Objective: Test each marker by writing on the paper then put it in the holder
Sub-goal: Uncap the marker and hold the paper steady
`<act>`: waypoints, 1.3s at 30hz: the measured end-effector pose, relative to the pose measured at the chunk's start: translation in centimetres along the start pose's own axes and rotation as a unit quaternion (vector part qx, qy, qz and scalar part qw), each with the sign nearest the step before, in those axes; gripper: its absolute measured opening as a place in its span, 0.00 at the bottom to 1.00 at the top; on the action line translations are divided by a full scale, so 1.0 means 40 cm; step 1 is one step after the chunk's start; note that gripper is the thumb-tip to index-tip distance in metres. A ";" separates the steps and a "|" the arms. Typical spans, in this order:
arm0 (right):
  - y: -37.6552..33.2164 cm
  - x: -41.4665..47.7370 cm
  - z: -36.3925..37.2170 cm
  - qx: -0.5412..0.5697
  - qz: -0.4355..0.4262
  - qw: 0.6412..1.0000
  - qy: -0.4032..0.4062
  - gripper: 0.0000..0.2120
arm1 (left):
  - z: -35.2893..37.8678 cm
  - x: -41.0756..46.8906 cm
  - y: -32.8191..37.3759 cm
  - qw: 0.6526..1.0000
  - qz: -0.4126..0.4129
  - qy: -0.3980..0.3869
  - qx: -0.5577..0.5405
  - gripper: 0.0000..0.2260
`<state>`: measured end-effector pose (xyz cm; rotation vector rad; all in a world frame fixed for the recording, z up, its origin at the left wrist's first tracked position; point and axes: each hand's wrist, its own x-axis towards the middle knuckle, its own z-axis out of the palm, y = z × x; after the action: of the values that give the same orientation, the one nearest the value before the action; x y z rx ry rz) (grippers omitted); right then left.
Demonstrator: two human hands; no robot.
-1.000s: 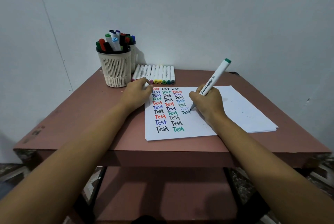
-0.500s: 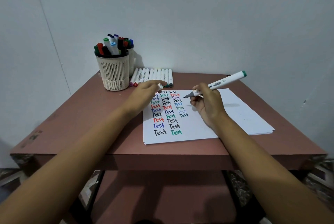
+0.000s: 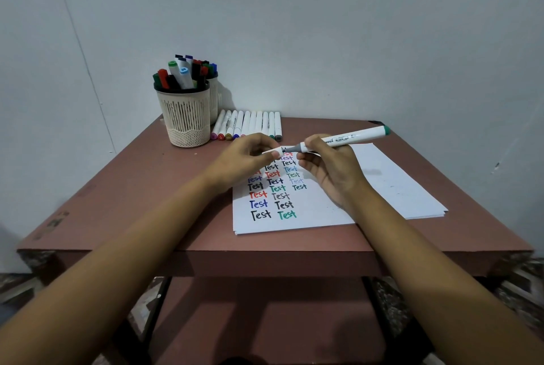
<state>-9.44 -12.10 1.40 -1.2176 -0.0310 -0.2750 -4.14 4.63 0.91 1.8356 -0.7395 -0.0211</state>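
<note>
Head view: my right hand [image 3: 329, 170] pinches the marker [image 3: 347, 138] above the paper [image 3: 382, 188], long axis 9 to 3 o'clock, nib at 9. My left hand [image 3: 244, 158] pinches the cap [image 3: 272, 152] in its fingers, just beside the nib. The holder [image 3: 185, 120] stands at 10 o'clock.

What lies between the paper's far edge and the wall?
A row of white markers lying side by side, next to the holder, seen in the head view.
</note>
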 end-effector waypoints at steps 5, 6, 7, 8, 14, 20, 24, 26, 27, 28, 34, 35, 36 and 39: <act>0.007 -0.002 0.000 -0.044 0.000 0.998 -0.037 0.08 | 0.011 -0.006 0.015 1.000 0.005 -0.012 -0.026 0.04; 0.008 -0.002 -0.001 -0.058 -0.003 0.998 -0.039 0.08 | 0.014 -0.007 0.020 1.000 0.008 -0.010 -0.027 0.04; 0.009 -0.002 -0.002 -0.069 -0.005 0.997 -0.038 0.07 | 0.015 -0.009 0.023 1.000 0.010 -0.006 -0.025 0.05; 0.010 -0.001 -0.004 -0.074 -0.005 0.997 -0.034 0.07 | 0.015 -0.010 0.025 1.000 0.013 -0.003 -0.021 0.06; 0.011 0.001 -0.002 -0.063 0.020 0.997 -0.035 0.05 | 0.016 -0.015 0.025 1.000 -0.003 -0.010 0.020 0.08; 0.015 0.009 -0.005 -0.035 0.029 0.998 -0.037 0.06 | 0.028 -0.008 0.014 1.000 0.028 0.014 -0.004 0.09; 0.018 0.022 -0.005 -0.039 0.034 0.997 -0.053 0.05 | 0.031 -0.002 0.011 0.999 0.048 0.023 0.001 0.06; 0.017 0.029 -0.005 -0.036 0.039 0.997 -0.059 0.04 | 0.029 0.002 0.007 0.999 0.040 0.029 -0.012 0.06; 0.015 0.031 -0.004 -0.036 0.039 0.997 -0.059 0.04 | 0.029 0.005 0.006 0.999 0.030 0.031 -0.026 0.06; 0.014 0.033 -0.003 -0.037 0.037 0.997 -0.057 0.04 | 0.027 0.008 0.005 0.998 0.017 0.035 -0.046 0.06; 0.006 0.033 0.007 -0.023 0.026 0.999 -0.016 0.03 | 0.008 0.032 0.005 0.949 -0.077 0.086 -0.294 0.02; 0.002 0.034 0.003 -0.002 0.023 1.000 0.004 0.03 | 0.000 0.034 0.007 0.935 -0.082 0.102 -0.330 0.03; -0.003 0.037 -0.002 0.013 0.015 0.999 0.026 0.04 | -0.011 0.035 0.009 0.921 -0.083 0.119 -0.362 0.04; 0.002 0.053 -0.025 -0.078 -0.027 0.990 0.116 0.05 | -0.048 0.040 0.008 0.901 -0.069 0.156 -0.398 0.03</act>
<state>-7.47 -13.42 1.32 -1.3341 0.1616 -0.4710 -2.31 5.41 2.46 1.0589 -0.2919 -0.1030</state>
